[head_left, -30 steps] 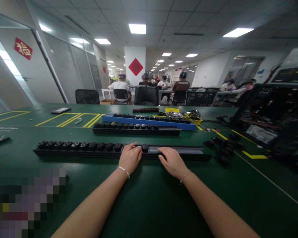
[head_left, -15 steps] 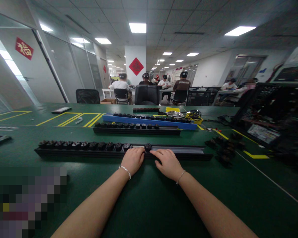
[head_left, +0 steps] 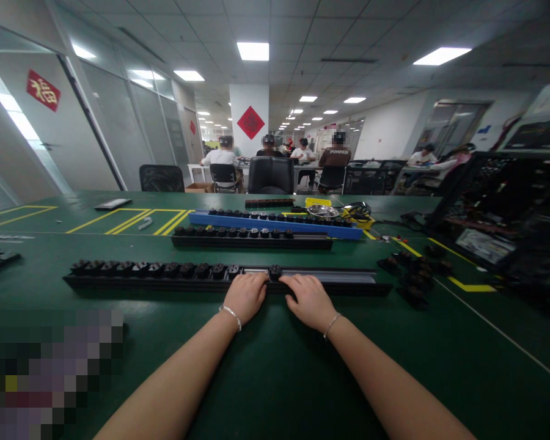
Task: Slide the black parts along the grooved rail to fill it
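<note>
Right grip [head_left: 309, 299] beside module [head_left: 275, 270], contact unclear

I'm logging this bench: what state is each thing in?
Near black rail: lying flat, partly filled.
Left hand: at that rail, fingers bent.
Right hand: at that rail, fingers bent.
Lone black part: on that rail, between both hands.
Farther black rail: lying flat, partly filled.
Blue rail: lying flat, filled along most of its length.
Loose black parts: heaped, blurred.
Ceiling lights: lit.

A red diamond sign [head_left: 250, 123] hangs on a white pillar [head_left: 249, 95] beyond a black chair [head_left: 272, 177].
</note>
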Available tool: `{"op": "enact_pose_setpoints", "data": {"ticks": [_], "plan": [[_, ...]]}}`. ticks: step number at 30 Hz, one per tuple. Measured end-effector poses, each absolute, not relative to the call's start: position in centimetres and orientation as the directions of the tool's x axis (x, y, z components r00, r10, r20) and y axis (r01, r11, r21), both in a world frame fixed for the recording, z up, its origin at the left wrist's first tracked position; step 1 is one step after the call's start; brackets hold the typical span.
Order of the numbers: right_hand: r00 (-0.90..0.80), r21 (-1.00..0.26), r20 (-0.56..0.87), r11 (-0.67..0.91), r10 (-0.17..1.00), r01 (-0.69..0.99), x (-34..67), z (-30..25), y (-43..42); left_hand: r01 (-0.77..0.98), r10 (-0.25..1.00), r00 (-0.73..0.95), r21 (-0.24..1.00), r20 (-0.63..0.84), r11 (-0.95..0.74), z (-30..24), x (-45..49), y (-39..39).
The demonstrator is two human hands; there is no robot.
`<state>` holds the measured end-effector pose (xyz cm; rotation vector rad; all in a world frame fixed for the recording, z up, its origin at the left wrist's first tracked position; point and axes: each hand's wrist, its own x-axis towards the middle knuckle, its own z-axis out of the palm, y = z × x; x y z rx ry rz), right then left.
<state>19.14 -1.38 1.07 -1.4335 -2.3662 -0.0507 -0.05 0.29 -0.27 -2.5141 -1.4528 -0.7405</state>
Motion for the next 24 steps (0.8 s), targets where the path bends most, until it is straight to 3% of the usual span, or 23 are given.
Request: {"op": "enact_pose_setpoints", "data": {"ticks": [24], "plan": [[-0.404,-0.144,0.332,0.469,0.853,0.871,19.65,0.93,-1.19,0.828,0.774,0.463,0.101,0.431,-0.551,-0.35,-0.18,0.04]]}}
